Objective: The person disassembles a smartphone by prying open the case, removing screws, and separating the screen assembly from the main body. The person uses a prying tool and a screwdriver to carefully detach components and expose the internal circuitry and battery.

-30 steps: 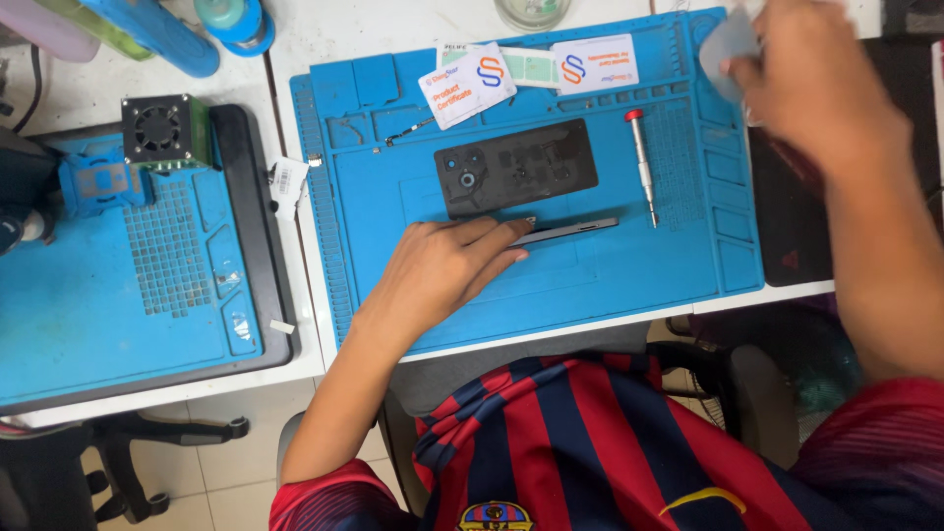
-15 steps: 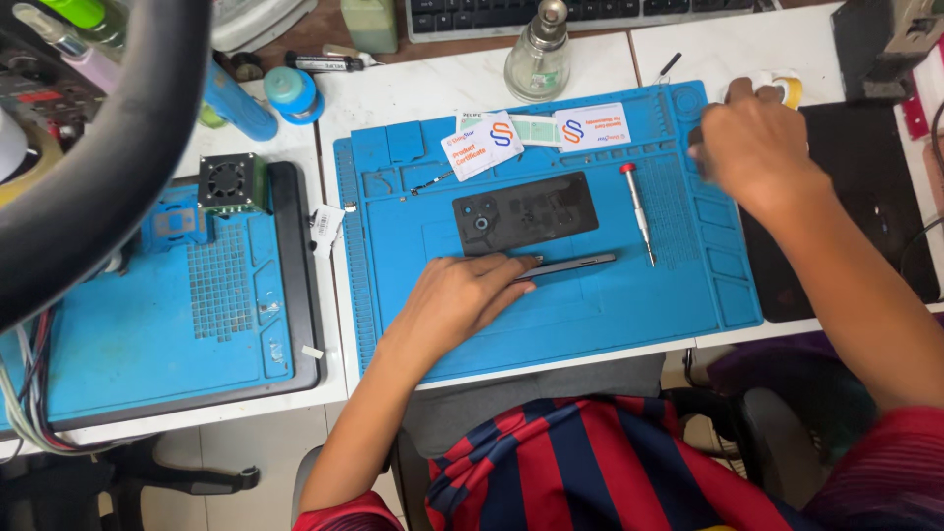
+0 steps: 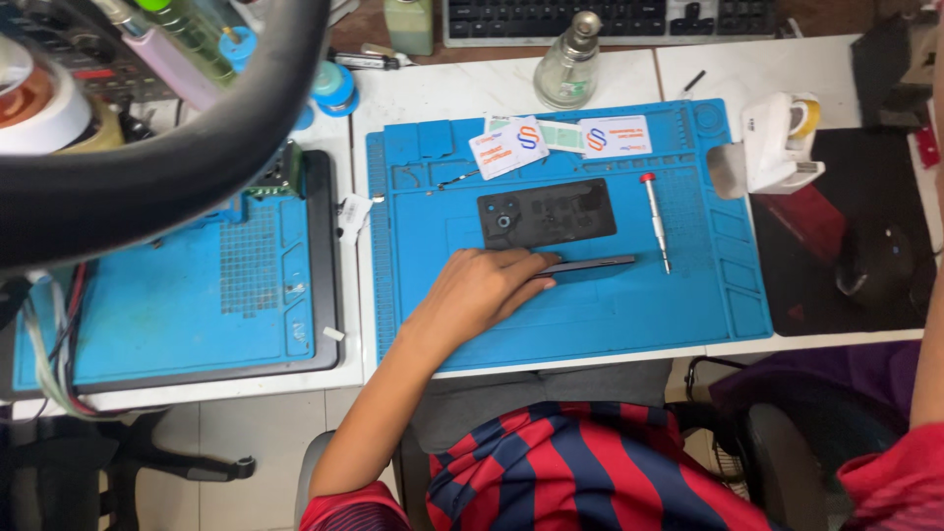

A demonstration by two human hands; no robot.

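Since the earlier frame the right hand has withdrawn from the blue silicone work mat (image 3: 590,324) — now out of view, grip cannot be told. Head view: left hand (image 3: 482,295) lies flat, unclenched, fingertips touching thin dark phone frame (image 3: 590,265) — below black rectangular back cover (image 3: 547,212), beside red-capped screwdriver (image 3: 656,221).

You sit at a phone repair workbench: blue silicone work mat (image 3: 590,324), precision screwdriver (image 3: 655,221), solvent bottle (image 3: 567,67), opened phone back (image 3: 547,212).
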